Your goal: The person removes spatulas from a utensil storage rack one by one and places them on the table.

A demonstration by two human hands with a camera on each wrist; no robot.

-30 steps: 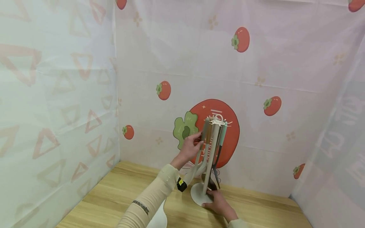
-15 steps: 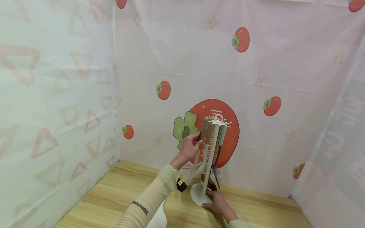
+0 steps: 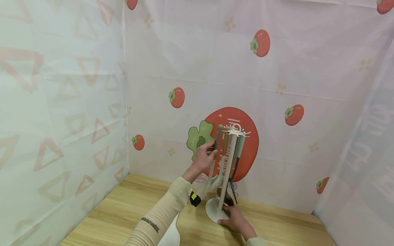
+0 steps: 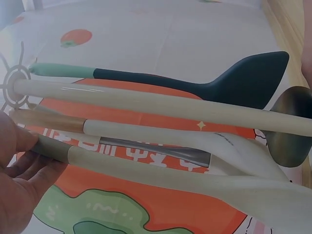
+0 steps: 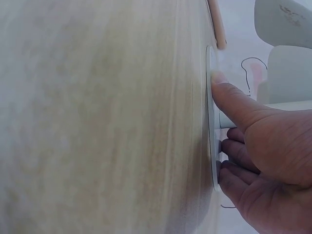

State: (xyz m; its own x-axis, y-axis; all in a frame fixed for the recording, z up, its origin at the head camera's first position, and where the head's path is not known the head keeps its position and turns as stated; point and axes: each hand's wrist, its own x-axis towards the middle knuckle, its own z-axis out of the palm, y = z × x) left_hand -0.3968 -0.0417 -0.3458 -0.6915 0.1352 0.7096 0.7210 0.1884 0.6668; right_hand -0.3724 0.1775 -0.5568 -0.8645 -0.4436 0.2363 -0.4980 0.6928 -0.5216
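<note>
A white utensil stand (image 3: 229, 167) rises from a round base (image 3: 212, 210), with a hook ring (image 3: 235, 131) on top. My left hand (image 3: 203, 159) pinches the grey handle of a white spatula (image 4: 136, 168) left of the pole; the handle's top stands apart from the ring. Low down, my right hand (image 5: 273, 156) holds the stand at its foot, thumb pressed on the base, fingers curled beside the pole. A brown-handled white utensil (image 4: 156, 134), a black turner (image 4: 253, 80) with a mint handle and a dark round-headed utensil (image 4: 292, 141) hang around the pole.
The stand is on a wood-grain table (image 3: 138, 194), close to a back wall sheet (image 3: 307, 164) printed with red fruit. A white object (image 3: 172, 235) lies partly hidden by the left forearm. Sheets also cover both sides.
The left hand has drawn the spatula's handle slightly left and up, away from the hook ring. The right hand and the stand have stayed in place.
</note>
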